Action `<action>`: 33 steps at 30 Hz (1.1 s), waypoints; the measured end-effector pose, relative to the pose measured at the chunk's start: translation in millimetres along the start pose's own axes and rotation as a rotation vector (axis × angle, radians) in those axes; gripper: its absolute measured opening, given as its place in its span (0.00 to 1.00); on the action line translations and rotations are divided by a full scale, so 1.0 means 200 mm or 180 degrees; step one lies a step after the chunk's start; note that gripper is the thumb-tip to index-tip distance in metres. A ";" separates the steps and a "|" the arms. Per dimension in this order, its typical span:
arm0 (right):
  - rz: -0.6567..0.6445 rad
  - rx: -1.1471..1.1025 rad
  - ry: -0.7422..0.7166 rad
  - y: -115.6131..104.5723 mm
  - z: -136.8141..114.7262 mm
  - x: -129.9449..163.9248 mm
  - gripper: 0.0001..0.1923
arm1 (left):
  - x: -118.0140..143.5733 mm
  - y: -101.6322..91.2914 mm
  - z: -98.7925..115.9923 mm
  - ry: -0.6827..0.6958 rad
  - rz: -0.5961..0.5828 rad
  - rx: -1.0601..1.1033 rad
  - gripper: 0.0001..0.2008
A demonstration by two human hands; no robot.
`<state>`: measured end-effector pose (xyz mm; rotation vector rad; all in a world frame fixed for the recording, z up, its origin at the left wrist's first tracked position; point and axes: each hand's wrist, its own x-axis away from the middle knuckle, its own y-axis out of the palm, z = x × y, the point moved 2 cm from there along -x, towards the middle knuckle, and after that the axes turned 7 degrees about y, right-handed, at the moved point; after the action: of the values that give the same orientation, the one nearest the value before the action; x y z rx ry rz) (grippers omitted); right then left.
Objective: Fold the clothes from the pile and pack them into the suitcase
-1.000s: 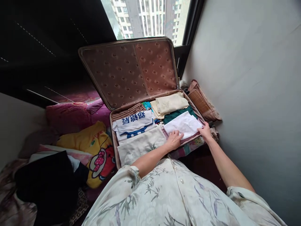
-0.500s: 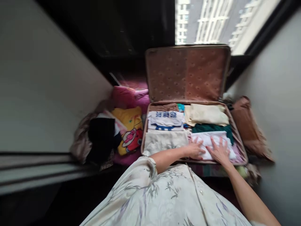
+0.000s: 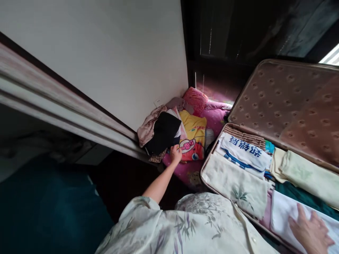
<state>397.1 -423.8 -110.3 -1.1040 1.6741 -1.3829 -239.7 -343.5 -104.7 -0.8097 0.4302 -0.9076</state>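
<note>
My left hand [image 3: 176, 154] is at the front of a clothes pile, its fingers curled in at the edge where a black garment [image 3: 165, 128] meets a yellow garment with a cartoon print [image 3: 192, 135]. Which cloth lies between those fingers is hard to tell. Over in the open suitcase [image 3: 205, 167], my right hand [image 3: 311, 229] rests with fingers spread on a folded white garment [image 3: 283, 208]. Beside that lie a pale garment with a plant print [image 3: 233, 180], a white shirt with blue characters [image 3: 245, 148], a dark green garment [image 3: 299, 192] and a cream garment [image 3: 309, 173].
The suitcase lid [image 3: 286, 102] stands raised at the back right. Behind the pile are a pink cushion [image 3: 196, 99] and a pink patterned cloth [image 3: 215, 118]. A white wall [image 3: 127, 60] borders the left, and dark teal fabric [image 3: 53, 208] fills the lower left.
My left hand has left the white garment and reached left to the clothes pile. My right hand remains on the white garment. The view has swung left.
</note>
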 end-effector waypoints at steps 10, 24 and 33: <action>-0.0210 0.0293 -0.1115 0.03 -1.00 0.14 0.31 | -0.58 -0.04 -0.38 0.0230 -0.0149 -0.1355 0.38; -0.0511 -0.0600 -0.1228 0.26 -1.22 0.27 0.28 | -1.00 -0.15 -0.51 -0.0244 -0.0321 -0.1220 0.36; -0.0373 -0.0665 -0.1372 0.23 -1.36 0.23 0.24 | -1.05 -0.47 -0.74 -0.0301 -0.0074 -0.0297 0.26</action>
<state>125.7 -354.9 -101.7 -1.5174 1.4741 -0.9603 -501.9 -267.1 -126.1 -0.9407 0.3832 -0.8720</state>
